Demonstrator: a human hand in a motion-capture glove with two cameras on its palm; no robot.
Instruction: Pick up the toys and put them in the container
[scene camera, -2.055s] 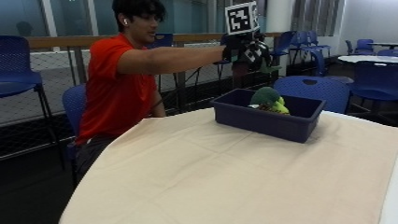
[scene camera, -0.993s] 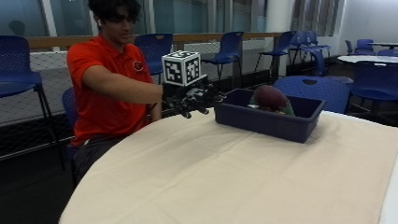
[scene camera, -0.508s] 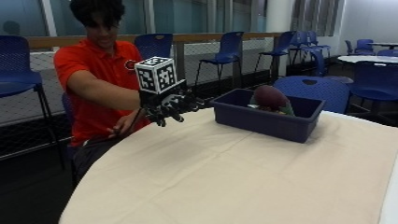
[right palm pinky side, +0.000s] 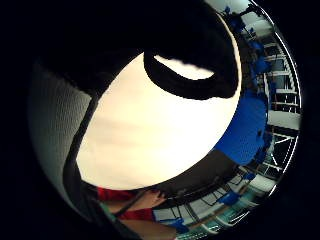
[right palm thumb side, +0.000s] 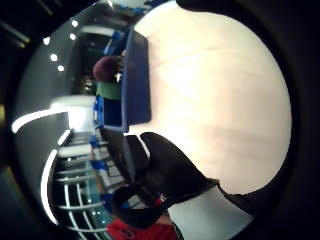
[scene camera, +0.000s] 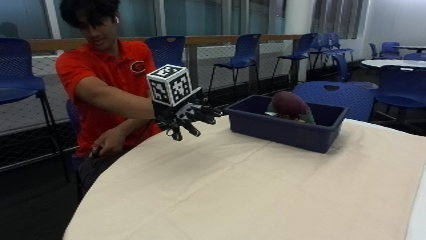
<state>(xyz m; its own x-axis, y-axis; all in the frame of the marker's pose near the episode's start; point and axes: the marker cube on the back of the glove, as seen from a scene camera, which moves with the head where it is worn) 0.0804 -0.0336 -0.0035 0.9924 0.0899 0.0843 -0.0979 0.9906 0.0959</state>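
A dark maroon toy (scene camera: 289, 104) sits inside the blue container (scene camera: 286, 131), rising above its rim, with a green toy (right palm thumb side: 109, 90) tucked just beside it (only a sliver of the green shows in the outside view; the thumb-side palm view shows it better). The container stands on the desk (scene camera: 266, 195) toward its far side, and the desk is covered with a cream cloth.

The gloved right hand (scene camera: 188, 116) hovers above the desk's near-left part, just beside the container's left end and apart from it. Its fingers are spread and only slightly bent, and the hand holds nothing; both palm views look down on bare cream cloth. The arm reaches out from a seated person in a red shirt (scene camera: 106, 85), whose bare left hand (scene camera: 106, 146) hangs low by the desk's edge, off the cloth.

Blue chairs (scene camera: 247, 52) stand behind the desk along a railing.
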